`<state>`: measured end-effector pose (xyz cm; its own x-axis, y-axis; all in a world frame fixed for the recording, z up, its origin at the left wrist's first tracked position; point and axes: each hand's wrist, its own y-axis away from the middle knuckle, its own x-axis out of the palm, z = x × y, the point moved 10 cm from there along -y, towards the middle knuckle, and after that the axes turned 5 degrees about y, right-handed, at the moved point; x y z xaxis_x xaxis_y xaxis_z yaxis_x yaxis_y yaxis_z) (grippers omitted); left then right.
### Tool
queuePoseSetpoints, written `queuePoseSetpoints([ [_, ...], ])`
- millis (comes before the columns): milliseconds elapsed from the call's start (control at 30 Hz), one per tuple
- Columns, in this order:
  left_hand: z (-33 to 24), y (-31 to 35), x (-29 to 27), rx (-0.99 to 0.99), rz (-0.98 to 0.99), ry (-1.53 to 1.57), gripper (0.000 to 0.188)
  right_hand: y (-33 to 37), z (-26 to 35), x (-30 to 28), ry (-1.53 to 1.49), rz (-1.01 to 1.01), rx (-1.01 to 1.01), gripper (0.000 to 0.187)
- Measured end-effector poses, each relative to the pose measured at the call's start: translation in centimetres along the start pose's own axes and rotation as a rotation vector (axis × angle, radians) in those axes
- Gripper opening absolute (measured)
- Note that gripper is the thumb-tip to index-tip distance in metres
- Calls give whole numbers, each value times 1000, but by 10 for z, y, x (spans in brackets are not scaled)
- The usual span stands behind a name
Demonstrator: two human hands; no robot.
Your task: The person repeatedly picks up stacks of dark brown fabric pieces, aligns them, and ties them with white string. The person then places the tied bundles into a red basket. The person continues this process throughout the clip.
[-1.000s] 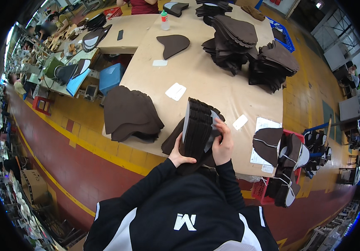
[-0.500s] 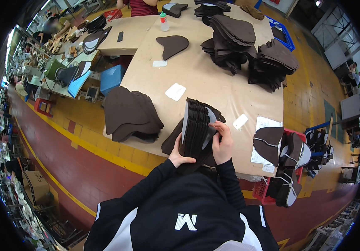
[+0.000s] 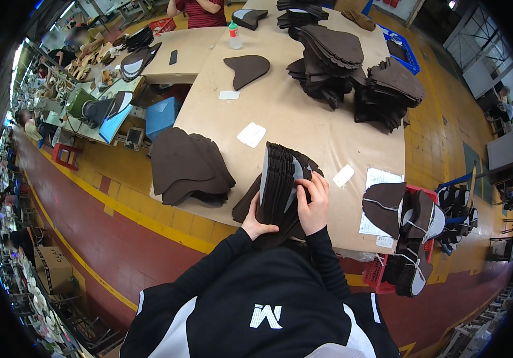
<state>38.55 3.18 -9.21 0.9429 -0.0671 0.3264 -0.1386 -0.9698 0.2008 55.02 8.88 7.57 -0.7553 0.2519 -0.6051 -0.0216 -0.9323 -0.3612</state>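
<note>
A thick stack of dark brown shaped panels (image 3: 276,185), some with grey faces, stands on edge at the near side of the table, fanned toward the right. My left hand (image 3: 256,222) is wrapped round its lower left side, thumb across the near edges. My right hand (image 3: 313,206) presses bent fingers against the stack's right side, at the grey-faced pieces; its fingertips are partly hidden among them. More brown panels lie flat under and beside the held stack. Left of it rests a spread pile of brown panels (image 3: 188,161).
The beige table (image 3: 208,113) bears white cards (image 3: 251,135), a single brown panel (image 3: 248,70), a bottle (image 3: 234,37) and tall panel piles (image 3: 330,51) at the far right. A red basket (image 3: 374,271) holds tied bundles at the near right. Another person (image 3: 204,13) stands beyond the table.
My right hand has shifted slightly left and down along the stack, its fingers now curled more over the panels. My left hand keeps its grip.
</note>
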Motion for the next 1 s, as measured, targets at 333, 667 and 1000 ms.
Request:
queuePoseSetpoints([
  [333,9,-2,-6,54,-4,25,132,-4,1,-11,-156,-146,108,16],
  [667,4,2,-2,51,9,53,132,-3,10,-3,48,-19,37,15],
  [1000,9,4,-1,60,32,124,134,-1,13,-1,137,-57,-15,10],
])
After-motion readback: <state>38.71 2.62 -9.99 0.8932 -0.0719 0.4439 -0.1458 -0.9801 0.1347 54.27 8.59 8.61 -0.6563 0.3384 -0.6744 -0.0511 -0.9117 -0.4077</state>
